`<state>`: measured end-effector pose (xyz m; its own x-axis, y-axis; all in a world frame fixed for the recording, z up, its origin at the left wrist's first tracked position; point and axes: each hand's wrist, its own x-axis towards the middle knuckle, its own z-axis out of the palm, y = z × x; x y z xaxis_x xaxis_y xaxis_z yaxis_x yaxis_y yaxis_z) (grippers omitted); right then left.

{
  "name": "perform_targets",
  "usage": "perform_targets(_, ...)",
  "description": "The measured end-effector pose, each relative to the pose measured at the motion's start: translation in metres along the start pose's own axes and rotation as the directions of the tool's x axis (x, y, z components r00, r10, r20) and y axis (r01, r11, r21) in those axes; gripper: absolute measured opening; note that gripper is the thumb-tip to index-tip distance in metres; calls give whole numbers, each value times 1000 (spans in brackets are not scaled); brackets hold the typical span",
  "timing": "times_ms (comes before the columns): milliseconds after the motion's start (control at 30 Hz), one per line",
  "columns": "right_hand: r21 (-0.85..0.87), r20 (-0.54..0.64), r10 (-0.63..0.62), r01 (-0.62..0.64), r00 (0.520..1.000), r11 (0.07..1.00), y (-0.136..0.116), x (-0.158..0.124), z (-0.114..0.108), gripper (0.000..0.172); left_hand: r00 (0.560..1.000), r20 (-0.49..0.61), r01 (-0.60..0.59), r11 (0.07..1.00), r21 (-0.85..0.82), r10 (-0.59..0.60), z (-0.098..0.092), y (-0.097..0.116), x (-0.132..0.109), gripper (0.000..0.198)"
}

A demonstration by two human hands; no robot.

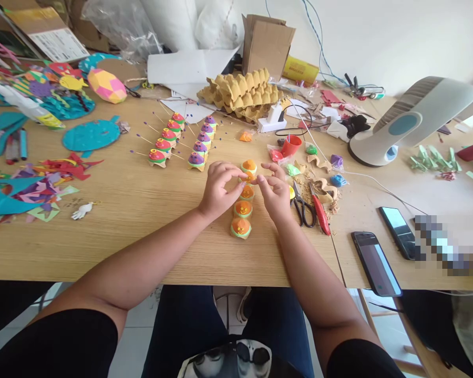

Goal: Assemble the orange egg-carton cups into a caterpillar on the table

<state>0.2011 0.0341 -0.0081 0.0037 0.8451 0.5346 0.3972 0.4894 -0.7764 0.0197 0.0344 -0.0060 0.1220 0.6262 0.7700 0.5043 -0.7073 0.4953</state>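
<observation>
Where orange egg-carton cups (243,210) were lined up, left hand (216,190) and right hand (275,194) were pinched. Contents could not be told.

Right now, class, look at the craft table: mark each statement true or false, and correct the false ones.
1. The left hand and the right hand meet over the row of orange cups. True.
2. The scissors lie left of the left hand. False: they lie just right of the right hand.
3. Yellow egg cartons are stacked beyond the hands. True.
4. The fan stands far to the left of the hands. False: it stands to their right.
</observation>
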Motion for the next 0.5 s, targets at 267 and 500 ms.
perform_targets(267,-9,-23,44,-45,999,999,1,0,0,31,999,19,31,999,26,-32,-1,1,0,6)
perform_targets(500,-59,-83,18,-23,996,998,4,1,0,21,998,9,55,998,-7,-55,-2,1,0,7)
